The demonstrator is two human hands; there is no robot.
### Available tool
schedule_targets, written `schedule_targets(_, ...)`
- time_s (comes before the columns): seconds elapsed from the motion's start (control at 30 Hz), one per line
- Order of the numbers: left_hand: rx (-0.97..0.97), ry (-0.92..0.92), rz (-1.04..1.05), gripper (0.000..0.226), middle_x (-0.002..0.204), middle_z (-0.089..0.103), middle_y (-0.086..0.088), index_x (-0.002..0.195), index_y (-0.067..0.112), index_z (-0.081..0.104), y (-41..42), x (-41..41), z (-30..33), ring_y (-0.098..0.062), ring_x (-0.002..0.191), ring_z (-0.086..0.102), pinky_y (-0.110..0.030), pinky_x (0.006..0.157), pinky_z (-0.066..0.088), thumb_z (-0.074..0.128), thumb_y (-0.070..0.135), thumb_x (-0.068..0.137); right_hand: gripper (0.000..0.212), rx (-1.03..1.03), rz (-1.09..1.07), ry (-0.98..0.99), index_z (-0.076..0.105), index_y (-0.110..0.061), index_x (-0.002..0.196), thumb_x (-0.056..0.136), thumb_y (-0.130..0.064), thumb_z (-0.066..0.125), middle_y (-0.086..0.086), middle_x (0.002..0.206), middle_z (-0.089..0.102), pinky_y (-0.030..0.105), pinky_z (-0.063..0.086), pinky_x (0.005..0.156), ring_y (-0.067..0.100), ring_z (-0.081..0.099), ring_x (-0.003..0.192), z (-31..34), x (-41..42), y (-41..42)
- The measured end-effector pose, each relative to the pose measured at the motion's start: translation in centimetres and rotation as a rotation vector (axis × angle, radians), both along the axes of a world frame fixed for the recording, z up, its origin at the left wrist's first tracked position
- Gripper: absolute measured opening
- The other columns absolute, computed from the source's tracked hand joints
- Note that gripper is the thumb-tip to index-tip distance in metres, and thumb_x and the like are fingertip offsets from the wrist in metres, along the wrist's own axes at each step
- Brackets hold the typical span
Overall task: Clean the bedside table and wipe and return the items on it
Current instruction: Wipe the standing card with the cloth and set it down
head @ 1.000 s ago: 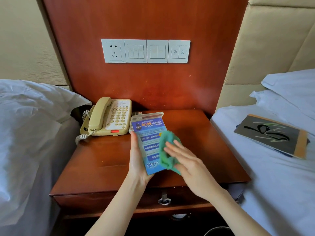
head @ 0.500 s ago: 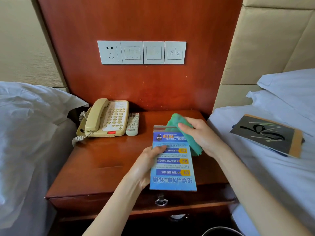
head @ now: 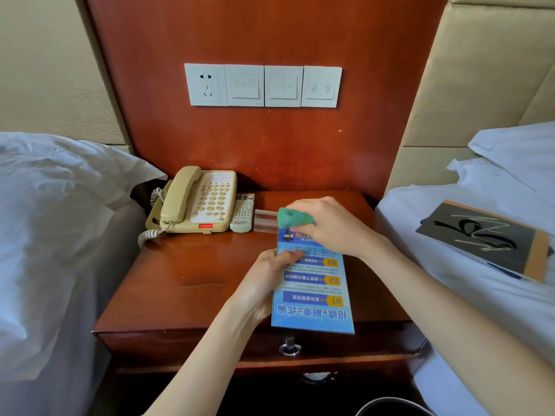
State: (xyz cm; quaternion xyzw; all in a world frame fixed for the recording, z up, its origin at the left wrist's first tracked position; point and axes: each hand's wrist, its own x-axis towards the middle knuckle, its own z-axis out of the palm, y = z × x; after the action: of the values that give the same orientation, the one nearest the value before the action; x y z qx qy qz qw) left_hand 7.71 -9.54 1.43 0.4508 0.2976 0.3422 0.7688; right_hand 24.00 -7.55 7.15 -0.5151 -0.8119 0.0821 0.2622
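We've got the sign (head: 312,283) over the table (head: 186,274) front edge, left hand (head: 264,280) pinching its side, thumb on top. Right hand (head: 327,226) curled round the cloth (head: 292,217) at the clear base. Risk: hard rub twists sign loose, or base knocks the remote (head: 242,212).

Blue sign card (head: 312,295), upside down: numbered 01, 02, 03.

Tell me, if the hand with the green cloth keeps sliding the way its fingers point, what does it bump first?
Probably the remote beside the phone; the right hand points left, though depth is unclear.
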Motion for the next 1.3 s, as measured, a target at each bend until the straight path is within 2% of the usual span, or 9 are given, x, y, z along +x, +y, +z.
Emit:
schedule_targets(0.2,-0.051,0.023,0.014,0.017,0.093,0.074,-0.018,0.105,0.002,0.06,0.6,-1.0,0.3,-0.03,0.075,0.073,-0.037,0.059,0.059,0.055,0.014,0.093,0.011,0.01,-0.072,0.129,0.06,-0.03,0.094,0.089,-0.021,0.064,-0.022,0.087,0.062,0.014,0.05,0.059,-0.008,0.061,0.084,-1.3,1.7,-0.5)
schedule_targets(0.27,-0.051,0.002,0.023,0.022,0.097,0.073,-0.019,0.114,0.003,0.055,0.7,-1.2,0.3,-0.03,0.077,0.073,-0.037,0.06,0.059,0.056,0.01,0.093,0.008,0.051,-0.099,0.095,0.06,-0.027,0.092,0.089,-0.021,0.064,-0.022,0.085,0.06,0.018,0.049,0.061,-0.003,0.06,0.084,-1.9,1.9,-0.7)
schedule_targets(0.37,-0.048,0.009,0.112,0.048,0.099,0.073,-0.016,0.131,0.011,0.042,1.0,-1.1,-0.1,-0.031,0.078,0.073,-0.038,0.059,0.059,0.064,0.005,0.088,0.007,0.106,-0.169,0.052,0.06,-0.021,0.095,0.09,-0.022,0.063,-0.013,0.093,0.063,0.033,0.053,0.066,0.006,0.061,0.084,-3.0,1.9,-0.8)
schedule_targets(0.5,0.046,0.083,0.157,0.095,0.094,0.076,-0.011,0.146,0.039,0.003,1.6,-1.2,-0.7,-0.032,0.077,0.074,-0.038,0.059,0.058,0.07,0.008,0.086,0.011,0.149,-0.2,0.188,0.062,-0.015,0.098,0.088,-0.017,0.066,-0.017,0.091,0.062,0.02,0.052,0.066,0.0,0.06,0.084,-4.1,2.1,-0.9)
schedule_targets(0.57,0.103,0.068,0.131,0.106,0.1,0.074,-0.014,0.145,0.051,-0.009,1.8,-1.3,-0.8,-0.035,0.082,0.073,-0.041,0.064,0.059,0.068,0.007,0.087,0.007,0.076,-0.183,0.353,0.061,-0.02,0.093,0.088,-0.018,0.066,-0.017,0.085,0.065,0.014,0.051,0.061,-0.001,0.064,0.083,-4.5,2.0,-1.1)
schedule_targets(0.77,0.162,0.04,0.164,0.093,0.104,0.073,-0.015,0.146,0.054,0.006,2.2,-1.6,-0.6,-0.032,0.084,0.073,-0.039,0.065,0.058,0.064,0.008,0.09,0.007,-0.123,-0.294,1.464,0.062,-0.015,0.097,0.094,-0.019,0.056,0.003,0.088,0.073,0.033,0.057,0.068,0.02,0.071,0.081,-4.9,0.7,-1.2)
schedule_targets(0.83,0.183,0.041,0.148,0.087,0.106,0.073,-0.015,0.147,0.05,0.013,2.0,-1.5,-0.5,-0.031,0.085,0.072,-0.039,0.067,0.058,0.064,0.009,0.09,0.009,-0.168,-0.348,1.615,0.062,-0.018,0.097,0.094,-0.025,0.057,0.0,0.081,0.072,0.031,0.057,0.061,0.018,0.071,0.073,-4.8,0.2,-1.0)
schedule_targets(1.0,0.185,-0.004,0.106,0.076,0.111,0.073,-0.008,0.148,0.04,0.027,1.4,-0.8,-0.9,-0.032,0.092,0.071,-0.038,0.069,0.058,0.061,0.004,0.09,0.018,-0.243,-0.46,1.61,0.06,-0.014,0.083,0.092,-0.031,0.059,0.001,0.064,0.067,0.023,0.053,0.047,0.016,0.067,0.053,-4.4,-0.5,-0.8)
schedule_targets(1.3,0.142,0.01,0.115,0.065,0.111,0.073,-0.003,0.144,0.036,0.038,1.7,-1.1,-1.5,-0.029,0.092,0.072,-0.035,0.067,0.058,0.058,0.004,0.091,0.019,0.034,-0.455,1.373,0.051,-0.012,0.076,0.095,-0.016,0.053,-0.012,0.049,0.058,0.014,0.043,0.043,0.003,0.061,0.047,-3.4,-0.8,-0.4)
